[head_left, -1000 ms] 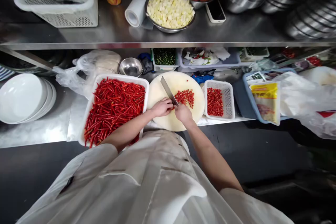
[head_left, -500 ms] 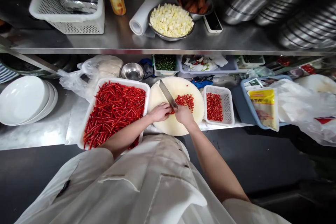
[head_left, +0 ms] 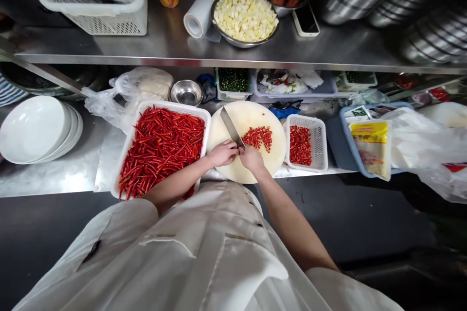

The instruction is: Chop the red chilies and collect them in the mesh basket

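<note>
Right hand (head_left: 251, 158) grips one knife (head_left: 230, 126) over one board (head_left: 269, 166).

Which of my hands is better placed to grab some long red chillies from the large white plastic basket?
Probably the left hand: its forearm crosses the basket and it is nearer the chillies. The right hand is farther off and grips the silver metal knife over the round cream chopping board.
</note>
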Motion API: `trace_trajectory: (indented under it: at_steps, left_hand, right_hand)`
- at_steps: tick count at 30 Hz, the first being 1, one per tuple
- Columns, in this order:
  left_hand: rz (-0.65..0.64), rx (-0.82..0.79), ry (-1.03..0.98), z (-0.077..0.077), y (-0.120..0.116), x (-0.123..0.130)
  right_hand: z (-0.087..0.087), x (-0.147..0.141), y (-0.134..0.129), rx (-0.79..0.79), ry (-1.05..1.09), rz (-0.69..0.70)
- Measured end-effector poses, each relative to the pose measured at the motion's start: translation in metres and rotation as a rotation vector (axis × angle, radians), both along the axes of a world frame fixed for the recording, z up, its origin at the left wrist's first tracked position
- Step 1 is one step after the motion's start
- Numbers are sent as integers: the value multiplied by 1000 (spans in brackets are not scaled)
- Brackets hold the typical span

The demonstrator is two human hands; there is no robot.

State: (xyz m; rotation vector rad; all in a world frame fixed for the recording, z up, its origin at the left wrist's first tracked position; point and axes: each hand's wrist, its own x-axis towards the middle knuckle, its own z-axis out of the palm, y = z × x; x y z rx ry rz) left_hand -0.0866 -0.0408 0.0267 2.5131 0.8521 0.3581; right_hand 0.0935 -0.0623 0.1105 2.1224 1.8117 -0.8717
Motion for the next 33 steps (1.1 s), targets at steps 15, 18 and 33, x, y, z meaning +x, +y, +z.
trace_trajectory:
  at_steps: [15, 18, 33]
  left_hand:
    - [25, 11, 40, 1, -5, -9]
    - [22, 15, 42, 3, -6, -10]
    - [132, 37, 46, 14, -6, -14]
  right_hand:
    - [-7, -3, 4, 38, -12, 18]
    - [-2, -1, 8, 25, 2, 22]
    - [-1, 0, -7, 36, 13, 45]
